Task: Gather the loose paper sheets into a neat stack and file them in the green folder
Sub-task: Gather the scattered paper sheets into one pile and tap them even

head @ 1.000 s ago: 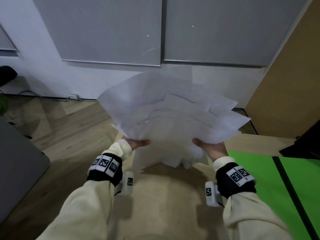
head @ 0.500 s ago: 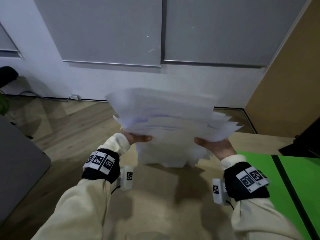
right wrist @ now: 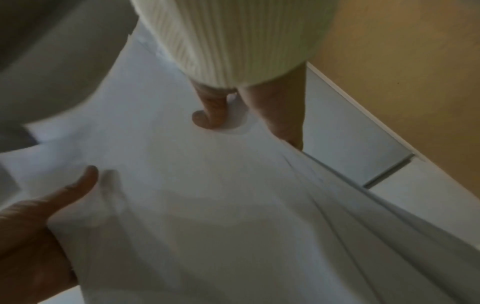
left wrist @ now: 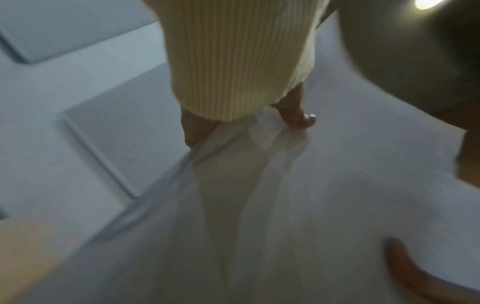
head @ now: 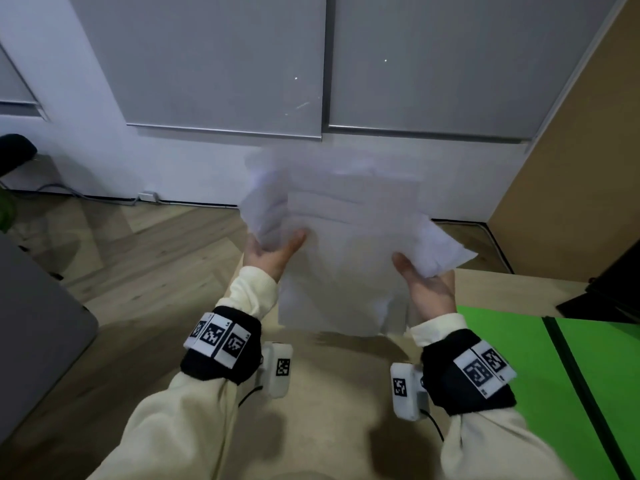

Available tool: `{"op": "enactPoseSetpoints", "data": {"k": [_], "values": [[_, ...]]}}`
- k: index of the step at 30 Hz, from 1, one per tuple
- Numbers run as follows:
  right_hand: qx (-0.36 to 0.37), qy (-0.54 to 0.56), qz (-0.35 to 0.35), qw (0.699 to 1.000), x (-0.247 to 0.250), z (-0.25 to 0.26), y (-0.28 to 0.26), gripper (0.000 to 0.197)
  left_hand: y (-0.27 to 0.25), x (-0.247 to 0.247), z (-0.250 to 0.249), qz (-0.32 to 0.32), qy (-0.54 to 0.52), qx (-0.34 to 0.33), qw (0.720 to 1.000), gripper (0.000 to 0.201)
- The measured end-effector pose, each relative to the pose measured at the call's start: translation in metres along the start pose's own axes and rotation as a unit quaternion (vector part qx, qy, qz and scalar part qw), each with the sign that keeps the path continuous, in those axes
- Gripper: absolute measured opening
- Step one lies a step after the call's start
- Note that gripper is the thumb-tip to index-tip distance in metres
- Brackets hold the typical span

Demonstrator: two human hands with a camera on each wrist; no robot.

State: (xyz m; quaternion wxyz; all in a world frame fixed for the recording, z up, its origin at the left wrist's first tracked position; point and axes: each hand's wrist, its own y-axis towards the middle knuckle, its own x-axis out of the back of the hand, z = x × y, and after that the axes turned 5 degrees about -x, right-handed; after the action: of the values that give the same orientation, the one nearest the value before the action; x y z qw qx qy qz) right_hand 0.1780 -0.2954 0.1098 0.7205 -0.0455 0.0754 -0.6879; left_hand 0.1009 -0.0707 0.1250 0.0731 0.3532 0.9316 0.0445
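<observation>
A bundle of loose white paper sheets [head: 346, 258] is held upright above the pale wooden tabletop [head: 332, 393], at 12 o'clock from the person, with its lower edge raised clear of the surface. The sheets are not squared: corners jut out at 10 o'clock and at 3 o'clock, and the upper edges are blurred.

The left hand [head: 273, 256] is closed on the bundle's left edge; its thumb is laid across the near face and its fingers are hidden behind the paper. In the left wrist view the thumb [left wrist: 298, 117] is seen pressed onto the white surface, with several sheet edges fanned below it. The right hand [head: 427, 287] is closed on the right edge in the same way, thumb on the near face, the remaining fingers hidden behind. In the right wrist view the thumb [right wrist: 210, 115] is curled onto the paper, and the left hand is seen at 8 o'clock with its thumb lying on the sheets. Both grips are therefore clamped on the paper.

The bright green folder [head: 519, 362] lies open and flat on the tabletop at 4 o'clock from the bundle, well apart from it, with a dark spine line running through it. Cream ribbed sleeves [head: 249, 292] and black wristbands with printed markers [head: 221, 341] are worn on both arms.
</observation>
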Motion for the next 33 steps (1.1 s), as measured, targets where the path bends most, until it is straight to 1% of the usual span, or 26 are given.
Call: {"op": "enactPoseSetpoints", "data": {"k": [1,2,3,4,7,9,11,12,13,15,16,17,18,19,20,21,22,23,24,26,27,28,29,31,32,33], "values": [[0.010,0.031,0.000,0.999,0.001,0.004,-0.003,0.029,0.000,-0.001,-0.003,-0.005,0.006,-0.005,1.000,0.078],[0.025,0.055,0.014,0.998,0.003,0.006,-0.005,0.023,-0.001,-0.002,-0.003,-0.005,0.031,-0.003,0.999,0.096],[0.036,0.061,0.020,0.997,0.004,0.007,-0.008,0.023,-0.004,-0.001,0.000,-0.002,0.053,0.003,0.999,0.106],[0.033,0.050,0.027,0.998,0.005,0.002,-0.007,0.026,-0.007,-0.001,0.002,-0.001,0.062,0.012,0.998,0.109],[0.001,0.010,0.052,0.999,0.007,-0.025,-0.006,0.040,-0.020,0.004,0.019,0.027,0.102,0.071,0.992,0.104],[0.006,-0.017,0.075,0.997,0.005,-0.038,-0.004,0.041,-0.026,0.008,0.024,0.046,0.148,0.080,0.985,0.109],[0.020,-0.017,0.090,0.996,0.002,-0.039,-0.003,0.037,-0.023,0.010,0.022,0.018,0.130,0.070,0.989,0.125],[0.023,-0.011,0.097,0.995,0.002,-0.037,-0.001,0.034,-0.021,0.011,0.017,0.000,0.121,0.060,0.991,0.128],[0.029,-0.007,0.097,0.995,0.002,-0.033,-0.001,0.030,-0.020,0.012,0.009,-0.012,0.114,0.053,0.992,0.126],[0.036,0.006,0.106,0.994,0.001,-0.025,0.000,0.022,-0.012,0.015,0.003,-0.024,0.107,0.044,0.993,0.107],[0.039,0.014,0.122,0.992,0.001,-0.024,0.000,0.022,-0.010,0.016,0.002,-0.023,0.102,0.027,0.994,0.098],[0.032,0.017,0.132,0.991,0.003,-0.026,0.000,0.032,-0.012,0.016,-0.001,-0.025,0.099,0.023,0.994,0.097],[0.022,0.006,0.140,0.990,0.006,-0.030,0.001,0.048,-0.014,0.015,0.001,-0.022,0.101,0.020,0.994,0.106],[0.008,-0.012,0.142,0.990,0.009,-0.036,0.001,0.060,-0.019,0.014,0.003,-0.021,0.095,0.031,0.995,0.121],[0.006,-0.030,0.156,0.987,0.011,-0.042,0.000,0.065,-0.025,0.013,0.006,-0.022,0.089,0.049,0.995,0.138],[0.004,-0.054,0.167,0.984,0.011,-0.047,-0.001,0.064,-0.030,0.013,0.012,-0.021,0.081,0.069,0.994,0.152],[0.009,-0.077,0.165,0.983,0.010,-0.053,-0.001,0.059,-0.034,0.014,0.019,-0.016,0.077,0.085,0.993,0.157],[0.012,-0.082,0.144,0.986,0.008,-0.054,-0.002,0.052,-0.037,0.013,0.023,-0.015,0.066,0.095,0.993,0.153],[0.015,-0.063,0.112,0.992,0.005,-0.053,-0.003,0.045,-0.041,0.011,0.020,-0.018,0.050,0.089,0.995,0.141],[0.031,-0.010,0.061,0.998,0.000,-0.040,-0.009,0.031,-0.041,0.006,0.005,-0.032,0.026,0.054,0.998,0.107],[0.045,0.008,0.053,0.998,-0.001,-0.030,-0.011,0.024,-0.040,0.003,-0.002,-0.032,0.022,0.031,0.999,0.102],[0.066,0.026,0.060,0.996,-0.001,-0.021,-0.012,0.019,-0.039,0.001,-0.008,-0.033,0.015,0.004,0.999,0.106],[0.086,0.043,0.076,0.992,0.001,-0.013,-0.013,0.018,-0.040,-0.002,-0.013,-0.045,0.003,-0.017,0.999,0.113],[0.130,0.059,0.116,0.983,0.003,-0.002,-0.017,0.030,-0.045,-0.002,-0.020,-0.075,-0.030,-0.039,0.996,0.127],[0.143,0.049,0.130,0.980,0.005,-0.002,-0.017,0.034,-0.047,-0.002,-0.021,-0.082,-0.038,-0.047,0.995,0.131],[0.145,0.032,0.136,0.979,0.007,-0.007,-0.018,0.034,-0.050,-0.001,-0.019,-0.088,-0.042,-0.054,0.994,0.132]]}}
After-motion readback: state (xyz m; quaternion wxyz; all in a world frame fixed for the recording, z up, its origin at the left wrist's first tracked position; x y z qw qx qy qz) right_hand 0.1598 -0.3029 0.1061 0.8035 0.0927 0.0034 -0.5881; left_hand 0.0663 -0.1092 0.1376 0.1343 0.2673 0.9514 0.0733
